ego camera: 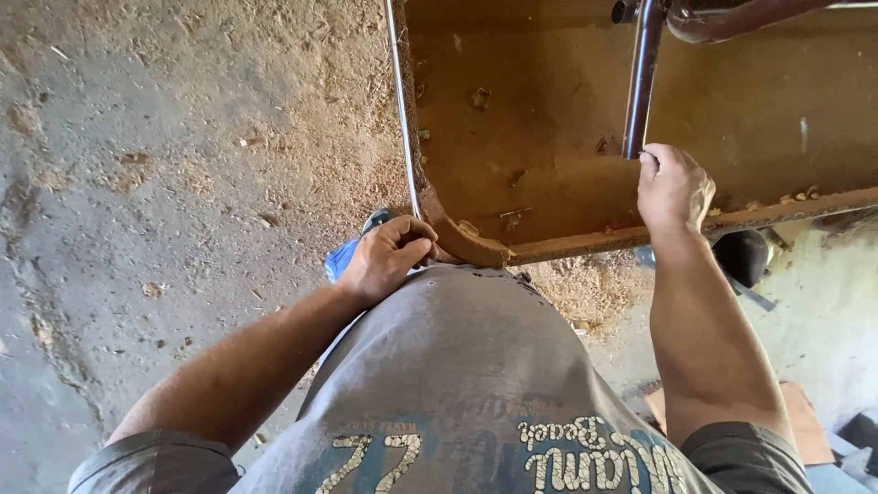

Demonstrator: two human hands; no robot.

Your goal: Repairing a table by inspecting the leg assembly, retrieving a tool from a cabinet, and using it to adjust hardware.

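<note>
I look straight down over my grey shirt at a rusty brown metal table (549, 137) dusted with sawdust. My left hand (389, 256) is closed around the table's rounded near-left corner, beside a thin silver rod (401, 101) that runs along the left edge. My right hand (672, 187) rests on the near edge of the table, its fingers curled at the lower end of a dark metal pipe (642, 78) that comes down from the top of the view. Whether the fingers grip the pipe or only touch it is unclear.
The concrete floor (165, 183) on the left is strewn with sawdust and wood chips. A blue object (340, 261) shows beneath my left hand. A black round object (743, 254) sits under the table's near edge at right. A brown board (809, 416) lies at lower right.
</note>
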